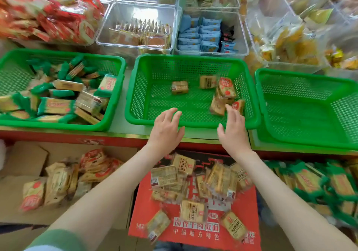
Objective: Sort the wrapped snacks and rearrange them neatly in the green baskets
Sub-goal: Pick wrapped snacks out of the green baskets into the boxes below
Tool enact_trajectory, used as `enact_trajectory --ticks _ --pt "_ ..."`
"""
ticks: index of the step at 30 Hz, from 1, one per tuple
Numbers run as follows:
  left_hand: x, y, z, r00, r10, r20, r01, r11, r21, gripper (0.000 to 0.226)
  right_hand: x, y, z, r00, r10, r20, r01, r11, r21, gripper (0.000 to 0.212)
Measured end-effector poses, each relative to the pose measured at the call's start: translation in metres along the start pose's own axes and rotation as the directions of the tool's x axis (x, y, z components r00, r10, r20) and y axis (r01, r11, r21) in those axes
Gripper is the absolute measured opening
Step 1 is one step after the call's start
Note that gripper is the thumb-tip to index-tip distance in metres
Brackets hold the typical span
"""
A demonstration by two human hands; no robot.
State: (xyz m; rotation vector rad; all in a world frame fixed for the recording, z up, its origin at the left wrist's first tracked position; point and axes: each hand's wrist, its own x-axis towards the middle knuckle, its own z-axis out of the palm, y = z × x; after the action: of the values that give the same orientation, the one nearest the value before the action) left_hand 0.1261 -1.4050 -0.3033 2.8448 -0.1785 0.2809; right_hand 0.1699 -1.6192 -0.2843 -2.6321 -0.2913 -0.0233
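Over the near rim of the middle green basket [199, 124], the left hand [167, 126] hovered spread and empty, while the right hand [233, 129], fingers straight and holding nothing, lay nearer the wrapped snacks [224, 94] leaning just beyond, perhaps touching, its fingertips [229, 108].

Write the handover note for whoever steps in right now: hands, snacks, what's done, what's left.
Left hand: open, holds nothing, over the near rim of the middle basket.
Right hand: open, holds nothing, fingertips close to the small stack at that basket's right side.
Middle basket: two lone tan packs plus the small stack.
Left basket: jumbled green-wrapped packs.
Right basket: no snacks visible.
Done: a few tan packs placed.
Left: load the tan packs on the red carton and in the cardboard box, then tidy all baskets.
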Motion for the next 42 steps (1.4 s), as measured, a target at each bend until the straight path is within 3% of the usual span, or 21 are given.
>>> enact_trajectory --ticks 3,7,12,20,23,26,30,33,35,38,42 --pt "0.022 -0.01 0.016 0.996 -0.069 0.065 0.064 0.995 0.077 0.054 0.044 0.024 0.001 0.972 0.21 0.102 -0.209 0.978 -0.024 0.066" --pt "0.03 -0.017 0.023 0.995 -0.061 0.084 0.047 0.986 0.161 0.056 0.086 0.044 0.004 0.84 0.447 0.309 -0.441 0.893 -0.092 0.086" --pt "0.042 -0.018 0.02 0.988 -0.055 0.143 0.031 0.986 0.165 0.061 0.109 0.05 0.015 0.819 0.45 0.357 -0.484 0.875 0.008 0.098" --pt "0.042 -0.02 0.022 0.978 -0.057 0.201 0.028 0.989 0.146 0.062 0.111 0.05 0.022 0.738 0.393 0.549 -0.409 0.907 -0.098 0.114" --pt "0.042 -0.019 0.023 0.98 -0.057 0.193 0.027 0.988 0.153 0.061 0.109 0.044 0.019 0.779 0.324 0.537 -0.283 0.946 -0.16 0.106" --pt "0.042 -0.018 0.024 0.978 -0.06 0.199 0.032 0.989 0.143 0.061 0.102 0.025 0.014 0.815 0.184 0.55 -0.066 0.972 -0.227 0.096" --pt "0.04 -0.017 0.019 0.981 -0.088 0.171 0.078 0.995 0.063 0.062 0.095 -0.008 0.011 0.891 -0.109 0.44 0.216 0.955 -0.202 0.077" --pt "0.035 -0.015 0.004 0.99 -0.107 0.095 0.107 0.994 0.008 0.065 0.087 -0.029 0.008 0.885 -0.344 0.314 0.4 0.907 -0.134 0.064" --pt "0.024 -0.015 -0.01 0.993 -0.118 0.025 0.118 0.993 -0.019 0.068 0.08 -0.042 0.011 0.821 -0.534 0.204 0.556 0.828 -0.069 0.062" --pt "-0.001 -0.025 -0.038 0.996 -0.091 -0.022 0.089 0.994 -0.061 0.074 0.063 -0.071 0.018 0.63 -0.765 0.129 0.775 0.63 -0.046 0.052" --pt "-0.038 -0.06 -0.084 0.99 -0.055 0.13 0.069 0.992 -0.105 0.07 0.036 -0.117 0.035 0.374 -0.918 0.133 0.926 0.376 -0.013 0.036"
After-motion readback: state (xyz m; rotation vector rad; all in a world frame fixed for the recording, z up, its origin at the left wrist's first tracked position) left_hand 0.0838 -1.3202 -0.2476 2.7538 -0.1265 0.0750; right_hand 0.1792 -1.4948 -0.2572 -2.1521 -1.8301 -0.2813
